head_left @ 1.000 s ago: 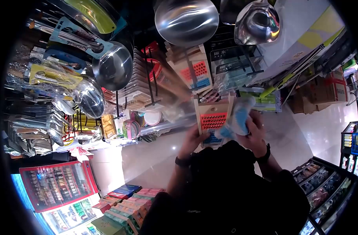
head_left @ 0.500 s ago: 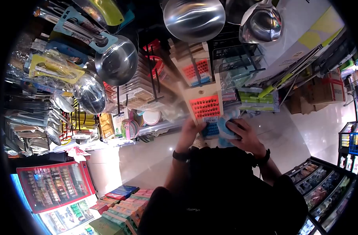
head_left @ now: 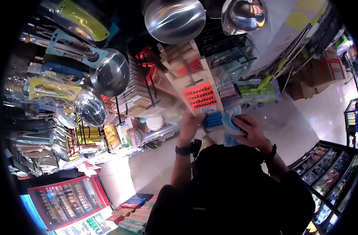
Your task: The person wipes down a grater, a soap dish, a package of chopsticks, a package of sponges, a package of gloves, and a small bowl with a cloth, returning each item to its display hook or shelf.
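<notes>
A pale grater board (head_left: 199, 96) with an orange and a blue toothed panel is in front of me. My left hand (head_left: 191, 122) is closed on its lower left edge, thumb at the front. Near its top, the end of a black display hook (head_left: 194, 81) shows in front of the board. Similar boards (head_left: 183, 55) hang just behind it. My right hand (head_left: 251, 132) is closed around a bunched light-blue and white cloth (head_left: 229, 127), held beside the board's lower right corner.
Metal ladles (head_left: 175, 19) hang above, and packed utensils (head_left: 69, 51) crowd the left. Further black hooks with wooden-edged boards (head_left: 136, 86) project beside my left hand. Green-packed goods (head_left: 257, 92) hang at right; cardboard boxes (head_left: 320, 74) stand beyond. A red-framed cabinet (head_left: 69, 199) is lower left.
The grater board has moved up against the hanging boards, and its hole no longer shows. The hook end now appears in front of it. My right hand with the cloth has shifted slightly right.
</notes>
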`<state>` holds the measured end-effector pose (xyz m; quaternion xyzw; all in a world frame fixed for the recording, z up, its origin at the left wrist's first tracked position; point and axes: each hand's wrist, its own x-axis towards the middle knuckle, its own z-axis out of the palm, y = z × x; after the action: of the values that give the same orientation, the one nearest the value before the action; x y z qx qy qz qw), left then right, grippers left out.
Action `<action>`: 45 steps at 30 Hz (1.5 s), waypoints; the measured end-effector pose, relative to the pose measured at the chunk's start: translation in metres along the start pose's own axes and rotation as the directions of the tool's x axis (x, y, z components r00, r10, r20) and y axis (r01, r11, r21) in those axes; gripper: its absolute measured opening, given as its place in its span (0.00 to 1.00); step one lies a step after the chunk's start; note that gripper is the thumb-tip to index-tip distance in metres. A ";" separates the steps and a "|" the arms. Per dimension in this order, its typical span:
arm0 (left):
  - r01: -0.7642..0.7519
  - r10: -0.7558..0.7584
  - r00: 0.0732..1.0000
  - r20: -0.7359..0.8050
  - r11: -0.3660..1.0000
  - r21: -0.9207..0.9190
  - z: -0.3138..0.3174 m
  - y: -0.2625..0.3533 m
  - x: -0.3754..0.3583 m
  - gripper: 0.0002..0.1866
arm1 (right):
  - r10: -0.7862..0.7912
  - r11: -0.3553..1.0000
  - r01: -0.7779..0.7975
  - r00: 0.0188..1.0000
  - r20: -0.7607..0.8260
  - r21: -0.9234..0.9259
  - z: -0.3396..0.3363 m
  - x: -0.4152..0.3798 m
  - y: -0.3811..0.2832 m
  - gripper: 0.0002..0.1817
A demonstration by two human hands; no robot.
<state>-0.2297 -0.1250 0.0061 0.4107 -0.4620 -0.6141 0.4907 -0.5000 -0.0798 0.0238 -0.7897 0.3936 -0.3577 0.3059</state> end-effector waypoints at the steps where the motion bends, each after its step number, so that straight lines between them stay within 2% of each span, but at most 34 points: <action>1: -0.005 0.005 1.000 0.001 1.000 0.005 0.000 -0.001 0.001 0.18 | 0.008 1.000 -0.008 1.000 0.004 0.005 0.001 -0.001 0.001 0.37; 9: -0.070 0.082 0.992 -0.091 0.989 0.129 -0.008 -0.023 0.017 0.16 | 0.004 1.000 -0.004 1.000 -0.017 -0.024 -0.002 -0.006 0.001 0.38; 12: -0.096 0.109 0.991 -0.075 0.983 0.157 -0.006 -0.019 0.025 0.14 | 0.008 1.000 -0.009 1.000 -0.020 -0.022 -0.001 -0.010 0.005 0.38; 15: -0.141 0.188 0.971 -0.147 0.949 0.281 -0.007 -0.016 0.037 0.14 | 0.014 1.000 -0.014 1.000 -0.022 -0.024 -0.002 -0.011 0.007 0.38; 18: -0.153 0.221 0.953 -0.209 0.942 0.300 -0.001 -0.008 0.047 0.12 | 0.016 0.999 -0.017 1.000 -0.026 -0.034 -0.003 -0.014 0.009 0.38; 21: -0.267 0.401 0.885 -0.238 0.853 0.448 -0.021 -0.035 0.066 0.12 | 0.019 1.000 -0.020 0.999 -0.026 -0.021 -0.006 -0.016 0.010 0.38; 24: -0.209 0.425 0.866 -0.263 0.786 0.582 -0.026 -0.042 0.073 0.12 | 0.049 0.999 -0.049 0.998 -0.027 -0.006 -0.009 -0.019 0.010 0.38; 27: -0.230 0.488 0.814 -0.316 0.770 0.595 -0.018 -0.044 0.077 0.13 | 0.073 0.997 -0.074 0.997 -0.034 -0.009 -0.012 -0.021 0.009 0.37; 30: -0.184 0.459 0.795 -0.396 0.805 0.564 -0.016 -0.053 0.079 0.15 | 0.095 0.995 -0.095 0.995 -0.044 -0.002 -0.015 -0.023 0.010 0.37; 33: -0.170 0.537 0.763 -0.361 0.704 0.690 -0.015 -0.063 0.073 0.18 | 0.108 0.994 -0.107 0.993 -0.049 0.017 -0.018 -0.025 0.011 0.36; 35: -0.188 0.540 0.791 -0.287 0.661 0.726 0.010 -0.037 0.055 0.21 | 0.107 0.994 -0.105 0.993 -0.058 0.034 -0.020 -0.027 0.015 0.36; 37: -0.185 0.584 0.768 -0.263 0.595 0.782 0.028 -0.037 0.040 0.24 | 0.124 0.992 -0.123 0.990 -0.068 0.030 -0.023 -0.028 0.015 0.36; 38: -0.167 0.629 0.728 -0.273 0.548 0.819 0.035 -0.047 0.034 0.25 | 0.133 0.991 -0.131 0.989 -0.071 0.030 -0.025 -0.029 0.016 0.36; 40: -0.155 0.646 0.723 -0.243 0.494 0.855 0.037 -0.069 0.021 0.28 | 0.129 0.989 -0.121 0.987 -0.095 0.083 -0.025 -0.032 0.023 0.36; 41: -0.164 0.617 0.759 -0.206 0.489 0.857 0.031 -0.085 0.015 0.30 | 0.127 0.987 -0.116 0.986 -0.104 0.111 -0.025 -0.034 0.026 0.36; 43: -0.195 0.498 0.854 -0.150 0.574 0.795 0.032 -0.085 0.013 0.31 | 0.124 0.989 -0.116 0.987 -0.100 0.087 -0.027 -0.035 0.030 0.36; 45: -0.209 0.343 0.932 -0.121 0.776 0.595 0.038 -0.075 0.022 0.31 | 0.122 0.991 -0.116 0.988 -0.099 0.062 -0.030 -0.035 0.033 0.36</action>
<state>-0.2863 -0.1334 -0.0586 0.5323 -0.6222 -0.3177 0.4781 -0.5529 -0.0733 0.0043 -0.7365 0.4450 -0.3898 0.3279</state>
